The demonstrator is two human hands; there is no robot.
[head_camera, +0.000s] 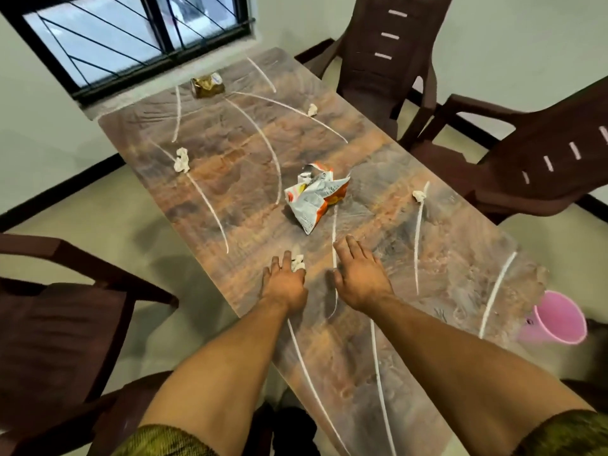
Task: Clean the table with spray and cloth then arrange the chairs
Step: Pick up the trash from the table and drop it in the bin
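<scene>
The left hand (pixel 284 281) is lowered onto the desk (pixel 230 153). Its fingers are curled around a small paper wad (pixel 298 262), which is gripped near the fingertips. The right hand (pixel 360 274) is held just beside it, palm down, with the fingers straight and spread wide. Whether the desk is touched by the right hand cannot be told.

A crumpled snack bag (pixel 312 199) is seen lying just ahead of the right hand's fingertips. A second wad (pixel 181 160) is placed ahead and to the left of the left hand, and a third wad (pixel 419 195) ahead and to the right of the right hand. A fourth wad (pixel 312 110) and a golden wrapper (pixel 207 86) are found well ahead of both hands, towards the far end below a barred window (pixel 131 37). The desk is crossed by white streaks (pixel 417 241).

A pink cup (pixel 556 319) is tipped on its side at the desk's edge, well to the right of the right hand. A left-side chair (pixel 59 324) is set left of the left hand. A far chair (pixel 385 77) and a right-side chair (pixel 526 172) are set ahead and right of the right hand, each turned at an angle to the desk.
</scene>
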